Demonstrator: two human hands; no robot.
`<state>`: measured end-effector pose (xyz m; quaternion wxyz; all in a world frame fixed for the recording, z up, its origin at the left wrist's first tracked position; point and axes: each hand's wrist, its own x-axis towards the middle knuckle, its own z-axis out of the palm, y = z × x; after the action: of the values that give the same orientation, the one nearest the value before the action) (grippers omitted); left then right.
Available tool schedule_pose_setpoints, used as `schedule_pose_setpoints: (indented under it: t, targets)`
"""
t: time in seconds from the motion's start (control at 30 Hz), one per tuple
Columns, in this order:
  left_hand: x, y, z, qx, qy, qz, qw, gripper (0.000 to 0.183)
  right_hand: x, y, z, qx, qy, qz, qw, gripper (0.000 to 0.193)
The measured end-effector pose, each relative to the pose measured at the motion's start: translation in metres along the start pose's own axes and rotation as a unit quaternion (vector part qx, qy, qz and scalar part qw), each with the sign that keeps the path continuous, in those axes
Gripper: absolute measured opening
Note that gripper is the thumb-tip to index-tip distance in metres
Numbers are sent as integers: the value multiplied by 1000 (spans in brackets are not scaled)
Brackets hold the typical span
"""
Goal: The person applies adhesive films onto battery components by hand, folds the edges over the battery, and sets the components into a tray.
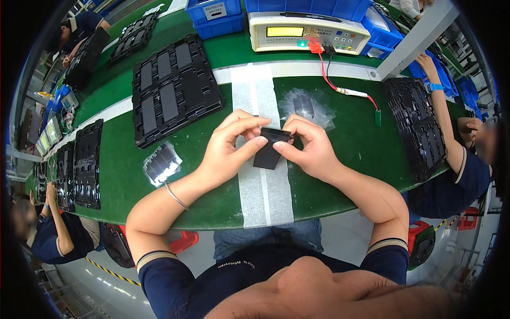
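A flat black rectangular piece (267,158) is held between my two hands over the white strip on the table. My left hand (232,144) has its thumb on the left of the piece's upper edge, and its index finger reaches over the top. My right hand (312,147) pinches the upper right corner, thumb in front and fingers curled behind. Under the piece runs the white paper-like strip (252,194). A clear film sheet with dark strips (162,164) lies by my left forearm. Beyond my right hand lie more clear films with dark strips (305,106).
A black compartment tray (178,87) with grey flat pieces lies far left, another black tray (414,127) at right. At the back, a tester (308,33) has red and black leads running to a small green board (377,118). Blue bins (215,18) stand behind. Co-workers sit on both sides.
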<state>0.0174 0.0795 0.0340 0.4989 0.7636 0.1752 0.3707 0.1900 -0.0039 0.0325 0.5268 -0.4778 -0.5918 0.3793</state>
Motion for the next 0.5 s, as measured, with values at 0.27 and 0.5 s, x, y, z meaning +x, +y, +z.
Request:
schedule_pose_setpoints:
  t: [0.27, 0.5]
  targets:
    - [-4, -4, -1, -17, -18, 9, 1000, 8, 2, 1, -2, -5, 26, -61, 998, 12]
    - [-6, -7, -3, 25, -18, 47, 998, 10, 2, 4, 0, -22, 75, -96, 992, 10]
